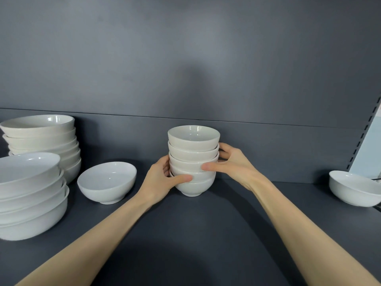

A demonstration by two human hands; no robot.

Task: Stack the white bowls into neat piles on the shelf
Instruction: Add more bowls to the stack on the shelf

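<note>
My left grip (162,180) and right grip (237,164) both clasp the small bowl pile (192,152) between them; I should squeeze evenly, nudging rims flush, keeping it upright

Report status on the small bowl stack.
Hands: left hand and right hand grip small bowl stack. Stack upright on shelf. Loose bowl stands apart to its left, not in the way.

Centre: small-bowl stack (193,162) on shelf (206,223).
Left: lone bowl (107,182); further left, front pile (31,195) before rear pile (43,137).
Far right: stray bowl (353,188).
</note>
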